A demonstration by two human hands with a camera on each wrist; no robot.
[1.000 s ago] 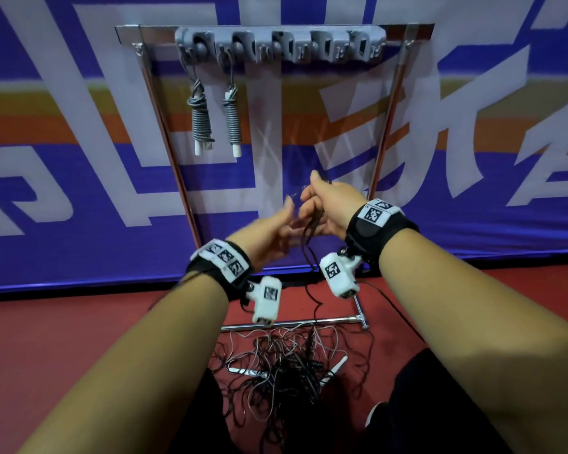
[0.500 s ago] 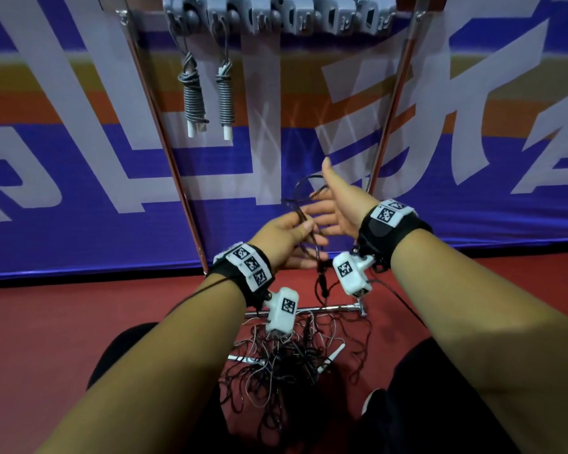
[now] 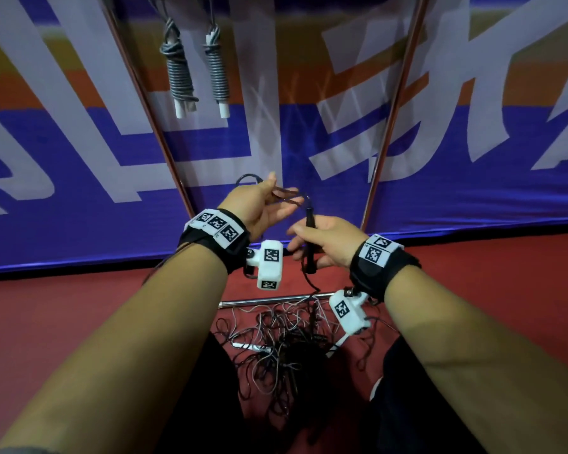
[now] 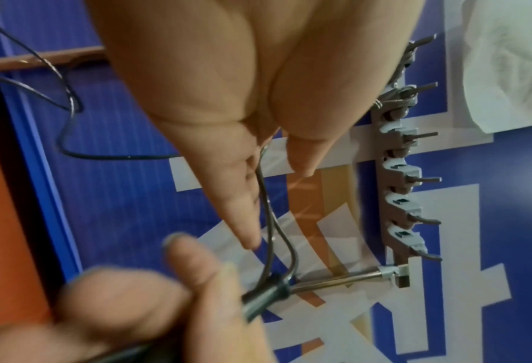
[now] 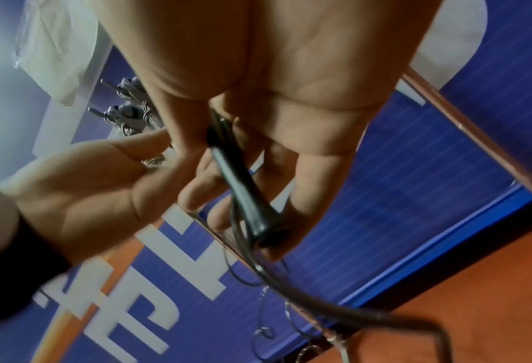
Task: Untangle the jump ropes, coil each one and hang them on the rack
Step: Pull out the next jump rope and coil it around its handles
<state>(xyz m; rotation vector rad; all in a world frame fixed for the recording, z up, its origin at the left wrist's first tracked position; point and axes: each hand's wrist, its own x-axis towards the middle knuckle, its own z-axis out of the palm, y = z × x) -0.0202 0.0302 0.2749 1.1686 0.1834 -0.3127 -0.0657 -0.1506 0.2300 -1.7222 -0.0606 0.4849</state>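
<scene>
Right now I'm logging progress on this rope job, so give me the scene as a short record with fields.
left hand: left hand holds loops of the black rope across its fingers
right hand: right hand grips the black handle, upright
hung: two coiled ropes hang on the rack
free hooks: several, seen in the left wrist view
floor: tangled pile of ropes below the hands, on the red floor
</scene>
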